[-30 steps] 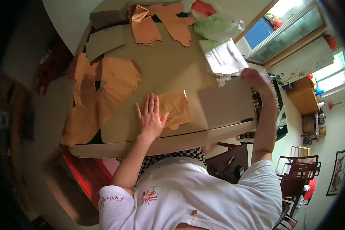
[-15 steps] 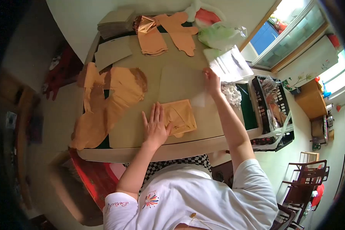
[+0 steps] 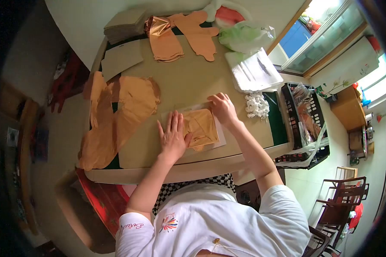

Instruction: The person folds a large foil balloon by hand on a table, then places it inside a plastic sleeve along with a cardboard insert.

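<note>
A folded orange-tan foil piece lies flat near the table's front edge. My left hand rests on its left side, palm down with the fingers stretched out. A thin translucent plastic sleeve shows around the folded piece, mostly along its right side. My right hand pinches this sleeve near its top right corner. Whether the folded piece is inside or on top of the sleeve, I cannot tell.
Unfolded orange foil shapes lie at left, more at the back. Grey boards are stacked back left. White plastic sleeves and a white bundle lie at right, beside a black crate.
My right hand has come down and toward me, bringing the translucent sleeve from behind the folded piece to around it. My left hand has stayed nearly in place.
</note>
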The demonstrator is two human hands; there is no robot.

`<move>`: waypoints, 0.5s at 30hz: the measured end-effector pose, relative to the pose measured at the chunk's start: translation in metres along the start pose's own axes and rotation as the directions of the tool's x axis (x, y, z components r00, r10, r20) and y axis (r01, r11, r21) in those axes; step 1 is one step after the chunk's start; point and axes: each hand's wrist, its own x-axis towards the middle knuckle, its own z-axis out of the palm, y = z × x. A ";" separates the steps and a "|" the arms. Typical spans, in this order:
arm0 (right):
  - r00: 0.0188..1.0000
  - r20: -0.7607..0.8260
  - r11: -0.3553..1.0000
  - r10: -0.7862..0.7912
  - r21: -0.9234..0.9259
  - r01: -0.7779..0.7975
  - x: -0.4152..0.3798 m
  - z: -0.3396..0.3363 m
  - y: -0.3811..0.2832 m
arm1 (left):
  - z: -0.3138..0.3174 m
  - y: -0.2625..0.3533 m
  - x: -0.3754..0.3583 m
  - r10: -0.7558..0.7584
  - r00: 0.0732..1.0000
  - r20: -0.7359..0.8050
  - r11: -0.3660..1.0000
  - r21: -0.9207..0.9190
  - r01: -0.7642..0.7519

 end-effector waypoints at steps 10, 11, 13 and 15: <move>0.973 0.116 0.936 -0.200 -0.272 0.225 -0.048 0.040 -0.032 | 0.010 -0.033 0.001 -0.259 0.927 -0.271 0.816 -0.575 0.060; 0.972 0.114 0.936 -0.204 -0.269 0.228 -0.047 0.041 -0.031 | 0.009 -0.044 0.006 -0.324 0.901 -0.288 0.714 -0.700 0.034; 0.972 0.104 0.933 -0.213 -0.275 0.234 -0.047 0.042 -0.030 | -0.013 -0.048 0.015 -0.371 0.914 -0.165 0.718 -0.676 0.169; 0.972 0.099 0.936 -0.212 -0.265 0.232 -0.046 0.041 -0.031 | -0.035 -0.043 0.027 -0.376 0.926 0.045 0.706 -0.633 0.317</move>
